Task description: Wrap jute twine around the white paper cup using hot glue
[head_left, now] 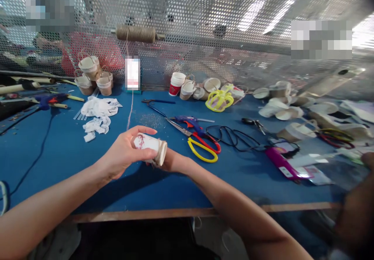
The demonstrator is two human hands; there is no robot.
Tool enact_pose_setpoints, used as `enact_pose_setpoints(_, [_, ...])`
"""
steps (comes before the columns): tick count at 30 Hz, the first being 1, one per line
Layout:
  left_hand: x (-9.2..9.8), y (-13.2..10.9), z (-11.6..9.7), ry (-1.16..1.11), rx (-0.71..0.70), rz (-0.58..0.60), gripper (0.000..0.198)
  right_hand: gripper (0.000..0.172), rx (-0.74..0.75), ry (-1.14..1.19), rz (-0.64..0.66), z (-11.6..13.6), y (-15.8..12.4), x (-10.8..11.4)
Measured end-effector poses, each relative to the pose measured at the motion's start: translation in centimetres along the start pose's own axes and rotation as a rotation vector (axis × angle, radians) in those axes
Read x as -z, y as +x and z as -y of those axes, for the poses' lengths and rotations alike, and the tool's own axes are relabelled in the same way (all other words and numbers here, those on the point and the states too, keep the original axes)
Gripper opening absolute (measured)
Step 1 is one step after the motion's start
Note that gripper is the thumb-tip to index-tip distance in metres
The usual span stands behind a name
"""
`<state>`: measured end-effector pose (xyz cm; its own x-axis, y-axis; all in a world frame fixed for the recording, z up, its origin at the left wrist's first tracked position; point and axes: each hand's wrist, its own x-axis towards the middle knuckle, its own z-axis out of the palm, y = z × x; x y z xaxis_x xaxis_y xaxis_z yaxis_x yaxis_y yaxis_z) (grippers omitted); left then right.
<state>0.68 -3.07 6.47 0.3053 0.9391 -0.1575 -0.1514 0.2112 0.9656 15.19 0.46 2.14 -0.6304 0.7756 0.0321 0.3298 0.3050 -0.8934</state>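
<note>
A blue-topped table [73, 147] with a wooden front edge [175, 213] fills the lower half of the frame. Behind it, across the upper half, stands a perforated metal screen [204, 26]. Bright strip lights [263, 7] glare at the upper right. Below the table edge the floor lies dark.

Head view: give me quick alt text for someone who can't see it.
Both hands, left hand and right hand, hold a small paper cup partly wrapped in twine above a blue table. Yellow-and-red-handled scissors lie just to its right, a twine spool hangs on the mesh screen behind, and finished cups stand at the back left.
</note>
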Motion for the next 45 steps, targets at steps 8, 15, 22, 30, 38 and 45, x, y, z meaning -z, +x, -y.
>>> enact_pose_setpoints(8, [0.0, 2.1, 1.0, 0.117, -0.109, -0.138, 0.042, 0.013, -0.185, -0.408, -0.442, 1.0, -2.0, 4.9])
enact_pose_setpoints(15, [-0.1, 2.1, 2.2, 0.198, -0.15, -0.162, 0.04, 0.023, -0.108, -0.028, -0.309, 2.1, -2.9, 2.6])
enact_pose_setpoints(22, [0.7, 2.1, 2.9, 0.377, -0.218, -0.161, 0.032, 0.027, -0.06, -0.056, -0.291, 1.1, -3.0, 2.1])
enact_pose_setpoints(30, [0.9, 2.1, 3.1, 0.346, -0.128, -0.192, 0.028, 0.031, -0.117, -0.101, -0.288, 1.5, -3.4, 3.8])
enact_pose_setpoints(38, [1.1, 2.3, 3.5, 0.428, -0.09, -0.197, 0.027, 0.031, -0.479, -0.714, -0.639, -1.7, -3.7, 12.4])
enact_pose_setpoints(45, [1.2, 2.5, 3.4, 0.403, -0.086, -0.207, 0.03, 0.016, -0.602, -0.734, -0.497, -6.0, -1.8, 13.5])
